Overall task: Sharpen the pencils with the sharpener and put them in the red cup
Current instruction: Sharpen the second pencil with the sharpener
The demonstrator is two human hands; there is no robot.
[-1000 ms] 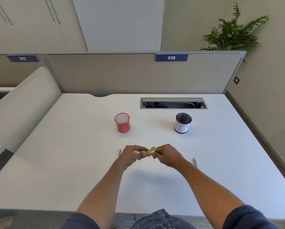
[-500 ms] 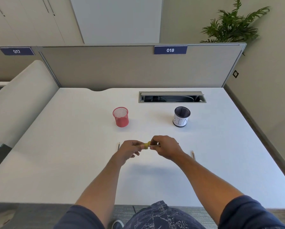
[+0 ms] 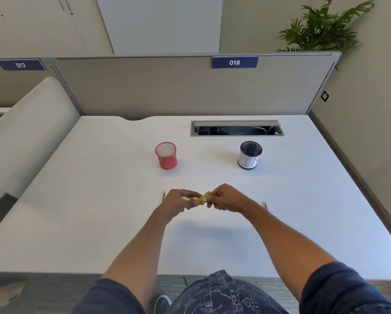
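The red mesh cup point(image 3: 166, 156) stands upright on the white desk point(image 3: 99, 200), beyond and left of my hands. My left hand point(image 3: 177, 203) pinches a small yellow sharpener point(image 3: 204, 197) just above the desk. My right hand point(image 3: 229, 198) grips a thin dark pencil point(image 3: 209, 202) whose tip goes into the sharpener; most of its shaft is hidden in my fist. A second pencil point(image 3: 164, 196) lies on the desk just left of my left hand. A third pencil point(image 3: 266, 205) lies to the right, beside my right wrist.
A dark mesh cup with a white paper label point(image 3: 250, 156) stands at the right of the red one. An open cable slot point(image 3: 237, 128) is cut in the desk behind it. A grey partition point(image 3: 178, 87) closes the far edge.
My hands have stayed together at the same spot, and the sharpener and pencil have turned a little between them. The camera view has tilted slightly. The cups and loose pencils have not moved.
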